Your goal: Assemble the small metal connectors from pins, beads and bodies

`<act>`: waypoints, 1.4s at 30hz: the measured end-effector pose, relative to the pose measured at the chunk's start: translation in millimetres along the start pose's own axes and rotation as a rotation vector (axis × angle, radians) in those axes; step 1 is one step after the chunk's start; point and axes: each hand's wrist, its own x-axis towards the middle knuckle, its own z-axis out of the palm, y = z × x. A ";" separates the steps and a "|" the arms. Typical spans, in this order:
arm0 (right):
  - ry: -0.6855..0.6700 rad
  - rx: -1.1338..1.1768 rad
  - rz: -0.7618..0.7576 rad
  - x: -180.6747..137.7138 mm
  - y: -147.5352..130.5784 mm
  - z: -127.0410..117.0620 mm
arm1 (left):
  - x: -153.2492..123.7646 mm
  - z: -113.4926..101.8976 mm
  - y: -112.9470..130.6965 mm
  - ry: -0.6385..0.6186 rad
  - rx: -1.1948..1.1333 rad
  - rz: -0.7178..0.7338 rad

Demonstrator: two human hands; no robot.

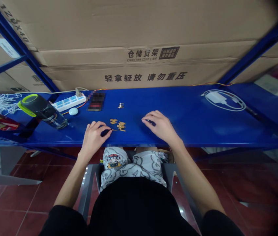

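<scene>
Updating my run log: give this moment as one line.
left hand: pinching slim golden piece | right hand: contents unclear | golden pieces: on blue shelf

The person wears a plain black fabric top [139,206] with short, loose sleeves, the left sleeve [62,220] and the right sleeve [220,223] equally dark. The left hand [94,135] and right hand [160,126] are bare. White fabric shorts [146,163] carry curling grey lines, with a cartoon print [113,161] in orange, red and black on the left leg.
</scene>
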 end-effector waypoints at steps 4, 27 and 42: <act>-0.011 0.007 0.003 0.8 -1.5 -0.4 | 3.7 -0.4 -5.6 -0.062 -0.063 0.064; -0.253 -0.145 -0.057 103.2 2.4 50.0 | 25.5 17.0 -19.0 0.029 0.020 0.012; -0.225 -0.140 -0.065 118.1 -3.4 88.6 | 29.9 19.3 -18.0 0.041 -0.010 -0.016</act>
